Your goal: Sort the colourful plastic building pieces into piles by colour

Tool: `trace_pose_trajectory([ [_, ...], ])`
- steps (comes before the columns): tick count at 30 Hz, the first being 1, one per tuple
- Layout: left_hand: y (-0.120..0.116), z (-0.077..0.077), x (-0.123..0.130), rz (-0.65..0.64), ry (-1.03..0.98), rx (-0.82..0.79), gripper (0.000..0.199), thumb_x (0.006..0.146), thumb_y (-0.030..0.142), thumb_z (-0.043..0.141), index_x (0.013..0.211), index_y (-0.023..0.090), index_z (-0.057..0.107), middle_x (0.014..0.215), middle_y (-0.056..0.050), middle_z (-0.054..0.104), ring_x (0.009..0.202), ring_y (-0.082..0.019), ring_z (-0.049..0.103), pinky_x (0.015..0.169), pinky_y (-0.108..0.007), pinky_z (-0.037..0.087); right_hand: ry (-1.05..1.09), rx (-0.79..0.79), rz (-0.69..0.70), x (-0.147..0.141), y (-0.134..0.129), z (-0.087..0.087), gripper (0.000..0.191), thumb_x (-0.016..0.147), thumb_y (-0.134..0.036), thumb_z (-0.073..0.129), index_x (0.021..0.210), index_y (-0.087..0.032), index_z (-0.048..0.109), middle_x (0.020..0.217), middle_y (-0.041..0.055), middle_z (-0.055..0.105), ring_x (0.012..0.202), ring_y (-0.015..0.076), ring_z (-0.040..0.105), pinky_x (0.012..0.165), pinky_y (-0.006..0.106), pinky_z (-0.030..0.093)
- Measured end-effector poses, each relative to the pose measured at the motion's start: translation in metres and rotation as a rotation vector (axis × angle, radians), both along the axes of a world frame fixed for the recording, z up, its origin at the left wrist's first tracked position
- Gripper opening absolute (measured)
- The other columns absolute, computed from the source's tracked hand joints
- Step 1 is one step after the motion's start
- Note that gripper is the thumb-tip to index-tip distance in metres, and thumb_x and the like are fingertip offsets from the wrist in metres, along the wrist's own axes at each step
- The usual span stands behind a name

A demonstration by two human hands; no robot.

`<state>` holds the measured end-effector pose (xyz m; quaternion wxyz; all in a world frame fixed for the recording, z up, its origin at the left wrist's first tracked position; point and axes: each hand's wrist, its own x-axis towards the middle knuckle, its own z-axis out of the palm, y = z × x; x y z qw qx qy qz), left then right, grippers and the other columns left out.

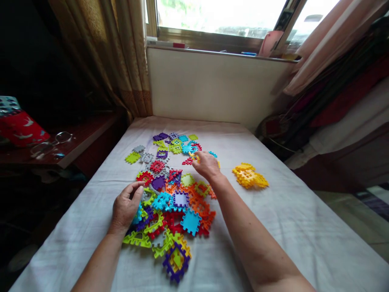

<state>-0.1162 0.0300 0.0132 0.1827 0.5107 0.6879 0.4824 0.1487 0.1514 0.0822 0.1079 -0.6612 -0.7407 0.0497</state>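
Colourful plastic interlocking tiles with notched edges lie in a loose heap on the white-covered bed or table. My right hand reaches over the far part of the heap, its fingertips closed on a yellow interlocking tile, partly hidden by the fingers. A small red piece lies just left of these fingers. My left hand rests at the heap's left edge, fingers loosely curved with a gap at the thumb, and I see nothing in it. Beside it are light blue and purple tiles.
A separate pile of yellow tiles sits to the right. Eyeglasses and a red patterned container stand on a dark wooden desk at left. Beyond are a curtain and a window; hanging clothes are at right.
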Motion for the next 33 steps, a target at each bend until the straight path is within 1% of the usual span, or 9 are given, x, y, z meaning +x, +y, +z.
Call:
trace_pose_trajectory([
  [4, 0.001, -0.001, -0.001, 0.006, 0.008, -0.005, 0.045, 0.074, 0.059, 0.055, 0.095, 0.023, 0.073, 0.098, -0.005, 0.077, 0.095, -0.025, 0.070, 0.088, -0.036, 0.054, -0.088, 0.019, -0.212, 0.079, -0.020, 0.005, 0.043, 0.089, -0.033, 0.054, 0.130, -0.026, 0.065, 0.125, 0.0091, 0.069, 0.115, 0.0268, 0.064, 0.095, 0.036, 0.047],
  [8, 0.001, -0.002, -0.003, -0.001, 0.022, 0.004, 0.045, 0.074, 0.060, 0.055, 0.093, 0.023, 0.073, 0.099, -0.005, 0.077, 0.097, -0.026, 0.070, 0.090, -0.036, 0.054, -0.076, 0.031, -0.454, 0.150, -0.035, -0.002, 0.045, 0.087, -0.036, 0.053, 0.129, -0.026, 0.067, 0.124, 0.0089, 0.070, 0.114, 0.0295, 0.064, 0.092, 0.039, 0.049],
  [11, 0.001, -0.001, -0.003, -0.002, 0.024, -0.003, 0.045, 0.074, 0.060, 0.055, 0.093, 0.023, 0.073, 0.099, -0.005, 0.077, 0.098, -0.026, 0.070, 0.090, -0.036, 0.054, 0.011, 0.034, -0.607, 0.185, -0.040, -0.014, 0.045, 0.087, -0.036, 0.053, 0.127, -0.025, 0.068, 0.118, 0.0088, 0.073, 0.107, 0.0282, 0.068, 0.086, 0.036, 0.051],
  [14, 0.002, -0.001, -0.004, 0.000, 0.030, -0.001, 0.045, 0.073, 0.059, 0.055, 0.093, 0.023, 0.073, 0.099, -0.005, 0.077, 0.098, -0.026, 0.070, 0.090, -0.036, 0.054, 0.081, -0.033, -0.649, 0.201, -0.040, -0.025, 0.043, 0.087, -0.037, 0.052, 0.123, -0.024, 0.071, 0.114, 0.0083, 0.075, 0.102, 0.0271, 0.069, 0.080, 0.034, 0.052],
  [17, 0.002, -0.002, -0.005, -0.008, 0.047, 0.012, 0.044, 0.074, 0.059, 0.055, 0.093, 0.024, 0.073, 0.098, -0.005, 0.077, 0.096, -0.025, 0.070, 0.089, -0.035, 0.054, 0.086, -0.080, -0.648, 0.203, -0.041, -0.030, 0.043, 0.090, -0.040, 0.049, 0.122, -0.023, 0.072, 0.114, 0.0094, 0.075, 0.103, 0.0279, 0.069, 0.081, 0.034, 0.051],
  [20, 0.003, -0.003, -0.005, -0.011, 0.050, 0.013, 0.043, 0.075, 0.059, 0.055, 0.092, 0.024, 0.073, 0.096, -0.005, 0.077, 0.094, -0.025, 0.070, 0.086, -0.034, 0.055, 0.037, 0.017, -0.597, 0.193, -0.040, -0.029, 0.043, 0.093, -0.043, 0.047, 0.121, -0.022, 0.072, 0.119, 0.0106, 0.073, 0.109, 0.0286, 0.066, 0.087, 0.037, 0.051],
  [25, 0.002, -0.002, -0.004, -0.006, 0.038, 0.018, 0.043, 0.075, 0.059, 0.055, 0.093, 0.024, 0.073, 0.097, -0.005, 0.077, 0.095, -0.025, 0.070, 0.086, -0.034, 0.055, -0.054, 0.136, -0.220, 0.145, -0.028, -0.024, 0.036, 0.094, -0.034, 0.049, 0.120, -0.022, 0.071, 0.129, 0.0084, 0.068, 0.120, 0.0257, 0.059, 0.102, 0.037, 0.043],
  [29, 0.002, -0.001, -0.002, 0.003, 0.032, 0.003, 0.045, 0.074, 0.059, 0.054, 0.093, 0.023, 0.074, 0.098, -0.005, 0.077, 0.097, -0.026, 0.070, 0.089, -0.036, 0.054, -0.186, -0.005, 0.011, 0.106, -0.005, -0.026, 0.040, 0.092, -0.037, 0.055, 0.129, -0.026, 0.065, 0.137, 0.0071, 0.064, 0.126, 0.0255, 0.054, 0.102, 0.038, 0.041],
  [33, 0.001, -0.001, -0.001, 0.009, 0.028, 0.002, 0.045, 0.075, 0.058, 0.054, 0.095, 0.023, 0.073, 0.097, -0.005, 0.077, 0.095, -0.025, 0.070, 0.086, -0.034, 0.055, -0.274, -0.131, 0.015, 0.088, 0.008, -0.028, 0.035, 0.092, -0.040, 0.055, 0.119, -0.024, 0.069, 0.124, 0.0096, 0.070, 0.116, 0.0265, 0.059, 0.093, 0.036, 0.044],
])
